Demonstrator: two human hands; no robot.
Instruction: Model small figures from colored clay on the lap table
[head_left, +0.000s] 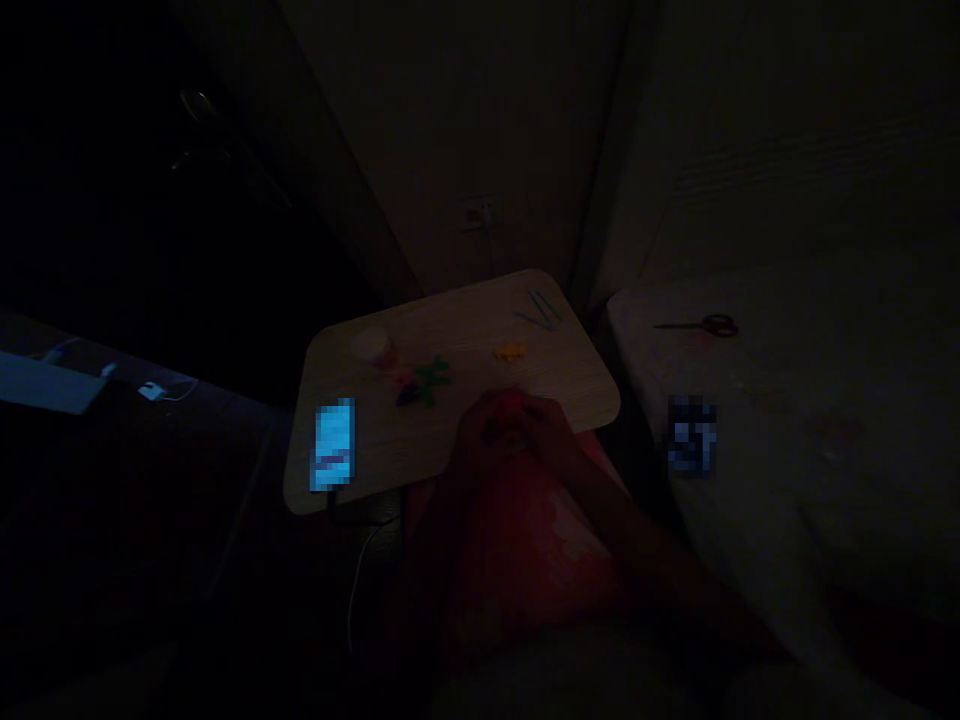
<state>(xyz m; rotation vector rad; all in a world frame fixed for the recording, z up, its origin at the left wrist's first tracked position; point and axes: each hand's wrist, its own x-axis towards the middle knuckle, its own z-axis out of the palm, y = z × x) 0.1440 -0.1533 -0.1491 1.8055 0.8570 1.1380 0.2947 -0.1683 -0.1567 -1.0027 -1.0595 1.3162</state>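
In dim light, my left hand (pixel 478 437) and my right hand (pixel 547 425) meet at the near edge of a small wooden table (pixel 465 320). Between them is a small red lump (pixel 510 400), with the fingers of both hands curled about it. Its exact kind is too dark to make out. Just beyond the hands lies a small orange-yellow piece (pixel 510 351). Green pieces (pixel 433 378) lie to the left, beside a dark piece (pixel 407 395) and a pinkish one (pixel 405 377).
A pale round tub (pixel 373 346) stands at the table's left back. Thin greenish sticks (pixel 541 312) lie at the far right corner. A lit, blurred-out screen (pixel 332 445) is at the left, a cable below it. Scissors (pixel 709 326) rest on a pale surface (pixel 757 400) to the right.
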